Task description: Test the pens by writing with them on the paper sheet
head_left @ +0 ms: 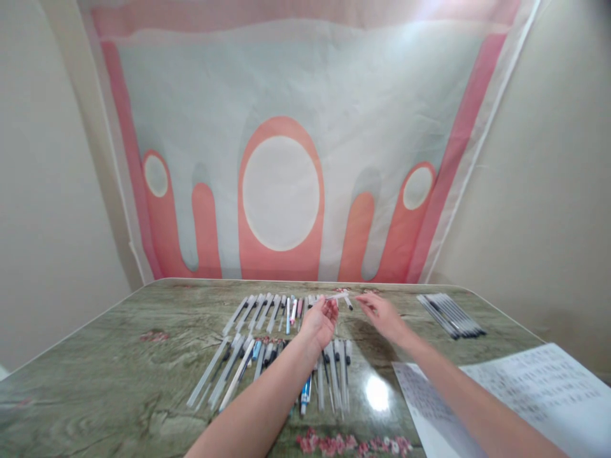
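Note:
My left hand point(321, 323) is closed, palm partly up, above the back row of pens. Its thumb and fingers pinch a clear whitish pen barrel point(338, 296) that points right. Beside it, my right hand point(380, 313) has its fingertips drawn together in a pinch near the barrel's right end; whatever they hold is too small to tell. Just past the left fingertips is a pen part with a black tip point(349, 304). Clear pens with separate refills lie in a back row point(258, 313) and a front row point(229, 372), partly hidden by my left forearm.
A bundle of clear pens with dark tips point(451, 315) lies at the table's right. An open sheet of paper with writing point(534, 388) covers the front right corner, under my right forearm. The wood-patterned table point(119, 369) meets a pink and grey wall hanging point(281, 264).

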Demonstrator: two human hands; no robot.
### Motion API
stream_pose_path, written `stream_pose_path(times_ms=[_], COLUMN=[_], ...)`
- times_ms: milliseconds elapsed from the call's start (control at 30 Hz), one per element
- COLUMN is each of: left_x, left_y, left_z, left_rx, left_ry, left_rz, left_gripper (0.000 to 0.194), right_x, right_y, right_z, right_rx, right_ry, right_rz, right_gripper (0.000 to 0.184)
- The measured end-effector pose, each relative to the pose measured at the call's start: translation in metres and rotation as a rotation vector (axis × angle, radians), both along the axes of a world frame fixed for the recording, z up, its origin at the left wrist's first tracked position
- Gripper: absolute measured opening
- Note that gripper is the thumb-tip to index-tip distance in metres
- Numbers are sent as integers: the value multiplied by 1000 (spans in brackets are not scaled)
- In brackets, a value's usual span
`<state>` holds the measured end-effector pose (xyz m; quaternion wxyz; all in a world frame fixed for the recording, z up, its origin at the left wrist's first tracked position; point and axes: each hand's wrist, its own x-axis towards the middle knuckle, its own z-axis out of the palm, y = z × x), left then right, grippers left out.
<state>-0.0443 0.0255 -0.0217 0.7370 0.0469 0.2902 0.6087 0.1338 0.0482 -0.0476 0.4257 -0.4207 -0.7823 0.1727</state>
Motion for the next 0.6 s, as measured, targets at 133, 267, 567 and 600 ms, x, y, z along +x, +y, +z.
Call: stream_pose_path(times_ms=[133, 267, 567, 600], left_x=[0, 2, 1, 1], left_y=[-1, -2, 0, 0], left_z=[0, 0, -2, -2], left_rx=[10, 24, 39, 38], left_ry=[1, 19, 40, 42], left_rz=[14, 25, 23, 26], left_gripper=[15, 12, 12, 12], right_x=[3, 3, 5, 5], right_y=[20, 26, 28, 26], right_z=[-43, -55, -58, -57], right_rx=[230, 267, 290, 298], right_ry=[-312, -449, -516, -510], right_rz=[-11, -5, -15, -14], right_gripper=[34, 41, 38, 37])
